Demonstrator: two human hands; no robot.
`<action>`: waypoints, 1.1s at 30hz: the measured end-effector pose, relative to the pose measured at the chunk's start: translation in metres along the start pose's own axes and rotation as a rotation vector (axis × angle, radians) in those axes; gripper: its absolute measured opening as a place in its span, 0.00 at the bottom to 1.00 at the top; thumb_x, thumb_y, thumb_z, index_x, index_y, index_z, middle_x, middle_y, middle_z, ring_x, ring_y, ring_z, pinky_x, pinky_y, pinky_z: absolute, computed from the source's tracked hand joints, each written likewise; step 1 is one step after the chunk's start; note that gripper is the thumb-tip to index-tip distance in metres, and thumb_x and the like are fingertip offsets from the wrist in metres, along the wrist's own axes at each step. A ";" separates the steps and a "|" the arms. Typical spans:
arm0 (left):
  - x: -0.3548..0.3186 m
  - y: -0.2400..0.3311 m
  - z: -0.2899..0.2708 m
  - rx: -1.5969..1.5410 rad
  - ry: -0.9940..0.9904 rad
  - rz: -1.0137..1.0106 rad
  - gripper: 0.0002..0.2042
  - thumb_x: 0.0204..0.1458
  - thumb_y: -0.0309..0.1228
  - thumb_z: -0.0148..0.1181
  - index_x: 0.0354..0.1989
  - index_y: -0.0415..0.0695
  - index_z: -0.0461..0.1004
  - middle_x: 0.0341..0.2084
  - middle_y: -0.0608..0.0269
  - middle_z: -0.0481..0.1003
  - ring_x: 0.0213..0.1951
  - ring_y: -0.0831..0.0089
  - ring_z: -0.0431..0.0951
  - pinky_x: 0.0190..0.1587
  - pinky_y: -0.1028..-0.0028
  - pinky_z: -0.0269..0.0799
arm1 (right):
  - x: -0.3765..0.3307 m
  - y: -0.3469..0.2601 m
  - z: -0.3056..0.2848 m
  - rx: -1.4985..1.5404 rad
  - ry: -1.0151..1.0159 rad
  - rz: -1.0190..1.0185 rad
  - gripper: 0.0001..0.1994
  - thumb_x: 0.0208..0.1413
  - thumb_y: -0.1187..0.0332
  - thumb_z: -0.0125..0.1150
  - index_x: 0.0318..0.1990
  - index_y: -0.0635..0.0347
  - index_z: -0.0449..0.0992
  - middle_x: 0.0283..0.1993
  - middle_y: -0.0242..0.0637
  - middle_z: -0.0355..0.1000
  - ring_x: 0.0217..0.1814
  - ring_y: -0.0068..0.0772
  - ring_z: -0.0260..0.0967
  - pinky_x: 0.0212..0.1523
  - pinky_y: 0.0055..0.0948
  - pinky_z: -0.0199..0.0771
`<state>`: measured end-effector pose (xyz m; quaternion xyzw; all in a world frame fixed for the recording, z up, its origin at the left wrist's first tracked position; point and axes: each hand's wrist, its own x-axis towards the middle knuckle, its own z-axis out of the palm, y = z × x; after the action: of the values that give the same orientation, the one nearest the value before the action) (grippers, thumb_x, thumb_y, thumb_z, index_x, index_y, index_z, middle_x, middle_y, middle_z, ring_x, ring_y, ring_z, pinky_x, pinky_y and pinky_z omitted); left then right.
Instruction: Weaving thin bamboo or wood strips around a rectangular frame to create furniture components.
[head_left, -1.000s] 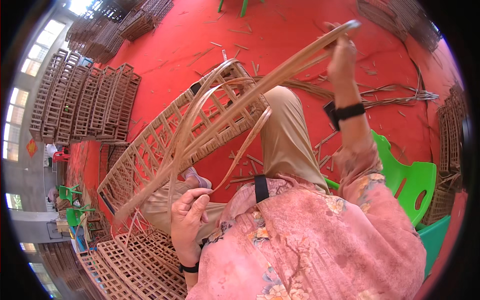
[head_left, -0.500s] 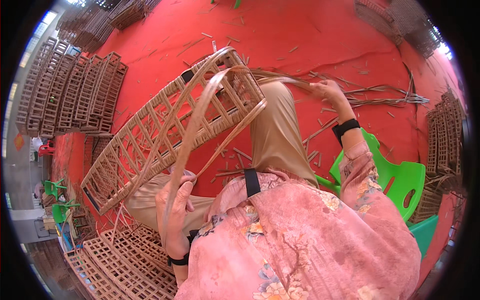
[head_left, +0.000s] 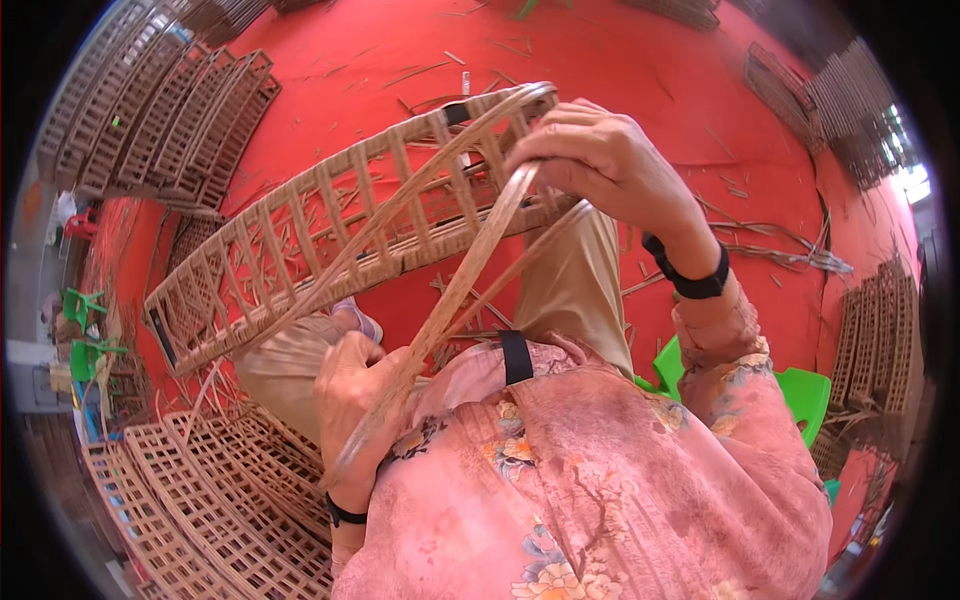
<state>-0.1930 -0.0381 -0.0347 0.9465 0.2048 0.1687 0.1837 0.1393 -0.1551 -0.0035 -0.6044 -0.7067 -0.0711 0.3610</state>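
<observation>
A long woven rattan basket frame (head_left: 335, 170) with open slatted sides lies tilted across my lap. At its far right corner, my right hand (head_left: 612, 165) is closed, pinching a flat rattan strip (head_left: 468, 262). From there the strip slants down toward my left hand and past my left wrist. My left hand (head_left: 352, 392) is curled near my lap, at the strip's lower stretch; its fingertips are partly hidden, and a second thin strand runs from the basket's near right corner toward it. Another long strand crosses the basket's open side diagonally.
Stacked woven frames (head_left: 160, 120) stand at the far left, more (head_left: 875, 340) at the right. Latticed panels (head_left: 200, 500) lie at my lower left. A bundle of loose strips (head_left: 790, 255) and scattered offcuts lie on the red floor covering (head_left: 640, 80). Beside me is a green chair (head_left: 805, 395).
My right hand has moved left from out over the loose strips to the basket's far right corner. The strip between my hands now runs straighter. My view has shifted slightly.
</observation>
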 end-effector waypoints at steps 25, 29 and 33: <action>-0.038 -0.008 -0.006 -0.291 0.362 0.013 0.06 0.55 0.26 0.67 0.34 0.39 0.75 0.33 0.54 0.77 0.28 0.59 0.76 0.31 0.64 0.72 | 0.061 -0.110 0.045 0.543 -0.984 0.292 0.12 0.60 0.63 0.65 0.42 0.65 0.80 0.30 0.41 0.79 0.29 0.37 0.76 0.33 0.33 0.74; -0.044 -0.016 -0.001 -0.498 0.295 -0.100 0.08 0.56 0.29 0.67 0.32 0.38 0.75 0.42 0.52 0.77 0.33 0.59 0.76 0.33 0.65 0.72 | 0.061 -0.114 0.052 0.495 -0.917 0.282 0.13 0.57 0.65 0.68 0.43 0.65 0.80 0.31 0.43 0.79 0.31 0.38 0.77 0.34 0.34 0.74; -0.038 -0.009 -0.018 -0.102 0.492 0.086 0.09 0.57 0.30 0.66 0.30 0.38 0.75 0.44 0.50 0.76 0.34 0.58 0.77 0.33 0.67 0.72 | 0.066 -0.122 0.053 0.449 -0.857 0.233 0.13 0.56 0.66 0.68 0.43 0.65 0.80 0.31 0.42 0.79 0.31 0.40 0.77 0.34 0.34 0.75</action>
<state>-0.2357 -0.0425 -0.0318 0.8744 0.1939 0.4118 0.1684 0.0058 -0.1049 0.0380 -0.5616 -0.7170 0.3785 0.1649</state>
